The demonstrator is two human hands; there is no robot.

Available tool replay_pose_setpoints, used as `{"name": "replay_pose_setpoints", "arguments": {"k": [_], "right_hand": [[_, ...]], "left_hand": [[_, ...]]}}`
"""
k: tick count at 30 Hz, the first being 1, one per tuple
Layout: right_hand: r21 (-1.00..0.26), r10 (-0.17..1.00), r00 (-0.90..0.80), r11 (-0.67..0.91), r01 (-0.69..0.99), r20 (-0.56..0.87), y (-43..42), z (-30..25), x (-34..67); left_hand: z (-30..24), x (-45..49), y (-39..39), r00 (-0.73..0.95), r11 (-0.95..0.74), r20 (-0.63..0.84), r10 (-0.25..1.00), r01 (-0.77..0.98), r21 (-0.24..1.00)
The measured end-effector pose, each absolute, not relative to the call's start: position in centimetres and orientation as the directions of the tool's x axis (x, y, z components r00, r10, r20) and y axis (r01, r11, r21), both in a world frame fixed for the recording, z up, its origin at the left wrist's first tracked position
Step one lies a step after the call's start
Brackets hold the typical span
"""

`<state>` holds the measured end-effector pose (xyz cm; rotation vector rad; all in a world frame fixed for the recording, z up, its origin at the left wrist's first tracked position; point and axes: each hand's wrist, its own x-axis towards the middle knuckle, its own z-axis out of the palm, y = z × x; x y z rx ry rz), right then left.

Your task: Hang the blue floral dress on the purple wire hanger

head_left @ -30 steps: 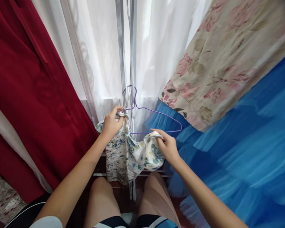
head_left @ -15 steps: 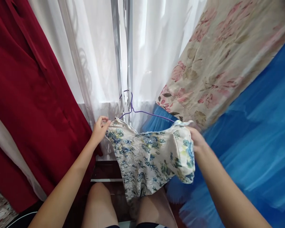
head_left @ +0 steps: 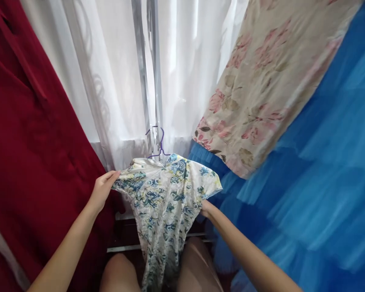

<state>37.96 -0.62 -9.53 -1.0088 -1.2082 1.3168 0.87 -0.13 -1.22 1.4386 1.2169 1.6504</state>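
A white garment (head_left: 167, 194) with a blue and yellow floral print hangs over a purple hanger (head_left: 162, 142), whose hook and neck show above the collar. My left hand (head_left: 105, 184) pinches the edge of the sleeve on the left. On the other side, my right hand (head_left: 206, 207) grips the garment's side below the right sleeve, its fingers partly hidden behind the cloth. The lower part of the garment drops between my knees. Most of the hanger's arms are covered by the fabric.
Red cloth (head_left: 48, 154) hangs at the left. White curtains (head_left: 182, 73) and a grey metal upright (head_left: 153, 73) stand behind. To the right hang a beige cloth with pink flowers (head_left: 261, 81) and a blue ruffled tulle garment (head_left: 328, 170).
The right shoulder of the garment now covers the hanger's right arm. My right hand has moved down and left to the garment's side; my left hand has moved left and down to the sleeve.
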Motion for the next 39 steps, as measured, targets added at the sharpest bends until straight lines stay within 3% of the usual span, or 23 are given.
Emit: {"name": "replay_pose_setpoints", "arguments": {"k": [6, 11, 16, 19, 22, 27, 33, 39], "right_hand": [[-0.996, 0.997, -0.079, 0.008, -0.091, 0.015, -1.2, -11.4, 42.5], [-0.989, 0.999, -0.027, 0.033, -0.143, 0.037, -0.7, -11.8, 43.0], [-0.951, 0.992, -0.001, 0.118, -0.285, 0.123, -0.2, -7.4, 44.0], [-0.951, 0.966, 0.023, 0.257, -0.174, 0.257, 0.0, -3.1, 44.4], [-0.952, 0.940, 0.161, 0.307, -0.006, 0.302, 0.3, -0.4, 44.1], [-0.932, 0.902, 0.237, 0.351, 0.087, 0.361, -0.4, -0.6, 43.5], [-0.866, 0.791, 0.422, 0.500, -0.031, 0.442, -0.1, 0.1, 42.8], [-0.885, 0.777, 0.515, 0.460, -0.073, 0.362, -3.7, -1.7, 41.4]], "left_hand": [[-4.6, 1.1, -1.2, -0.297, -0.418, 0.426, 0.855, 0.094, 0.904], [-6.0, 0.6, -2.2, -0.373, -0.429, 0.449, 0.812, 0.140, 0.892], [-7.8, -0.5, -2.6, -0.386, -0.389, 0.418, 0.822, 0.155, 0.908], [-7.6, -0.7, -2.7, -0.347, -0.426, 0.470, 0.812, 0.200, 0.882], [-5.5, 0.2, -2.7, -0.199, -0.475, 0.531, 0.824, 0.272, 0.837], [-1.0, 3.7, -1.9, 0.027, -0.569, 0.625, 0.780, 0.449, 0.689], [4.1, 6.5, -1.0, 0.067, -0.652, 0.765, 0.640, 0.574, 0.496], [8.4, 7.5, -1.4, 0.135, -0.560, 0.817, 0.561, 0.788, 0.255]]}}
